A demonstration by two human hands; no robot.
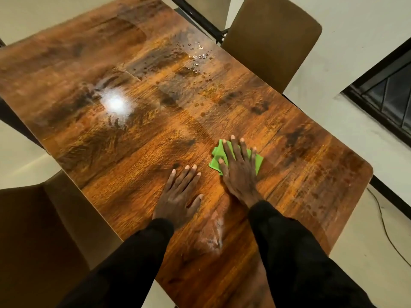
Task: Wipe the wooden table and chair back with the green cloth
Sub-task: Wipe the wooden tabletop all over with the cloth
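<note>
The wooden table (138, 134) fills most of the view, glossy, with wet streaks. A small green cloth (216, 157) lies on its near right part. My right hand (239, 172) presses flat on the cloth with straight, spread fingers; green shows on both sides of the hand. Just to the left, my left hand (180, 194) rests flat on the bare wood with fingers spread. A brown chair back (271, 38) stands at the table's far right side. Another brown chair (33, 230) sits at the near left.
Water drops (198, 56) lie on the table's far part, near a bright lamp reflection (115, 103). A whitish smear (214, 234) marks the wood between my sleeves. A dark window frame (384, 90) is at the right, and a cable (387, 230) runs over the pale floor.
</note>
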